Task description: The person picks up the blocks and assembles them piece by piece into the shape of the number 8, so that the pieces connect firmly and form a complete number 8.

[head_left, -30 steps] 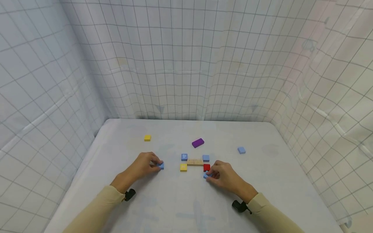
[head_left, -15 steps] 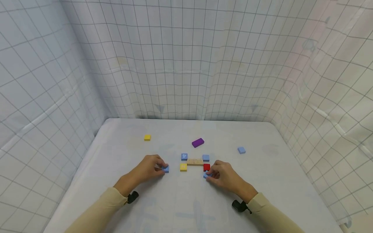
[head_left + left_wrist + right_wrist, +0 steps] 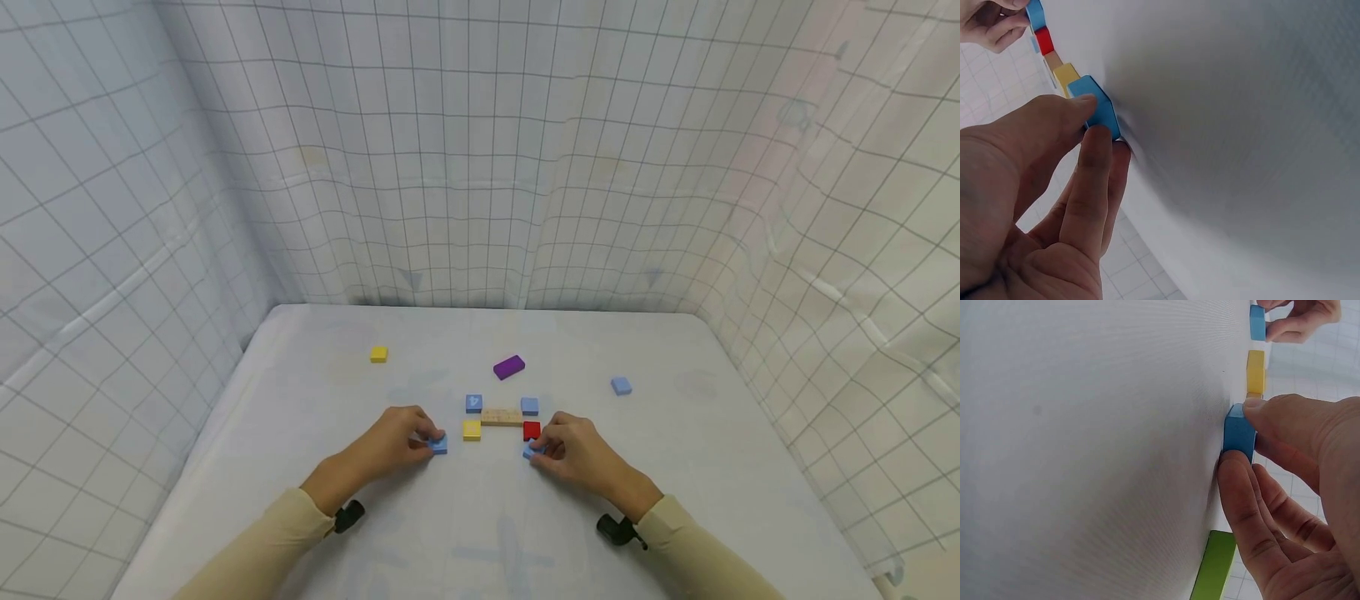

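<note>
My left hand [image 3: 396, 440] pinches a small square blue block [image 3: 1103, 116] between thumb and fingertips, low over the white tabletop. Just to its right lies a yellow block [image 3: 472, 431], at the left end of a light wooden block [image 3: 502, 417]. A red block [image 3: 532, 431] sits at the wooden block's right end. Right in front of the red one, my right hand [image 3: 588, 461] pinches a second blue block [image 3: 1239, 432], turned at an angle. Behind the wooden block's ends are a blue block marked 4 [image 3: 474, 403] and a plain blue block [image 3: 529, 407].
A purple block [image 3: 509, 367] lies behind the group. Farther out are a yellow block [image 3: 379, 355] at back left and a blue block [image 3: 621, 386] at right. The right wrist view also shows a green block [image 3: 1214, 565]. Gridded white curtains [image 3: 480, 167] surround the table.
My left hand has slid right and slightly toward me with its blue block, coming closer to the yellow block. The right hand has stayed in place, still pinching its blue block.
</note>
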`<move>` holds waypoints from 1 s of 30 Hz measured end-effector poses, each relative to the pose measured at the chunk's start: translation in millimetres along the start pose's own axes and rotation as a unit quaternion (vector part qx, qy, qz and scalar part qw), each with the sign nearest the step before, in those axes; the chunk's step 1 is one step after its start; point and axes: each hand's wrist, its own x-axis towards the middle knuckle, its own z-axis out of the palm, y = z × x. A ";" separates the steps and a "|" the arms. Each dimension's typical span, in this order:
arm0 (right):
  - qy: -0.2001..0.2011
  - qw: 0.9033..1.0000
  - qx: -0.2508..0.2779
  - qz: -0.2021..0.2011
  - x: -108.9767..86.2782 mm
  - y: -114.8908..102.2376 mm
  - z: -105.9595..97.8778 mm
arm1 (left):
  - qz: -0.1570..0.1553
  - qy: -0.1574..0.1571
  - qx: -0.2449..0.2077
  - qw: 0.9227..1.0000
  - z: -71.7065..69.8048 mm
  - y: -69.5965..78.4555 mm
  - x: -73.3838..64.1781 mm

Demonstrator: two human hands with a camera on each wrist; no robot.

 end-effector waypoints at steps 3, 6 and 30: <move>0.000 1.000 -0.004 -0.002 0.0 0.3 0.0 | 0.016 0.001 0.007 1.000 2.9 0.2 0.9; 0.002 1.000 -0.007 -0.008 0.0 0.7 0.2 | 0.025 0.001 0.014 1.000 5.7 1.7 1.6; 0.001 1.000 -0.012 0.000 -0.1 0.1 0.4 | 0.063 0.021 0.027 0.997 26.2 19.8 9.7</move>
